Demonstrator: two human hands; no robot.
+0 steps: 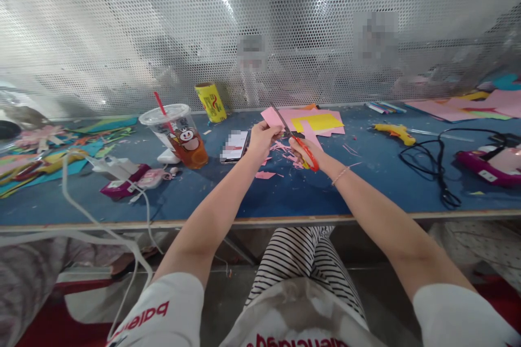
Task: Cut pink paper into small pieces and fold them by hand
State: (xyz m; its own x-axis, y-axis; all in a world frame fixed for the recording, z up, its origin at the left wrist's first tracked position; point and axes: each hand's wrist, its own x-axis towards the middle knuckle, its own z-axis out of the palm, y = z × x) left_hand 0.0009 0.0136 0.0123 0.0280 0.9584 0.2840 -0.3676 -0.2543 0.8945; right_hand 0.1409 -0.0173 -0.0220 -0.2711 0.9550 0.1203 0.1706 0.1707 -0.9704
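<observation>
My left hand (264, 137) pinches a piece of pink paper (269, 116) above the table. In my right hand (304, 149) is a pair of scissors (312, 160) with red-orange handles; its grey blades reach up and left to the edge of that paper. Whether the blades are cutting into it I cannot tell. Thin pink paper scraps (280, 147) are scattered under and between my hands. Behind them lie larger pink sheets (336, 129) with a yellow sheet (319, 121) on top. A phone (235, 146) rests on the table left of my left hand.
A clear cup (179, 135) of brown drink with a red straw stands left, near a yellow can (210, 102). White cables (81, 200) hang over the front edge. To the right are a yellow glue gun (394, 133), black cord (437, 168) and markers (385, 108). A perforated metal screen (163, 38) borders the back.
</observation>
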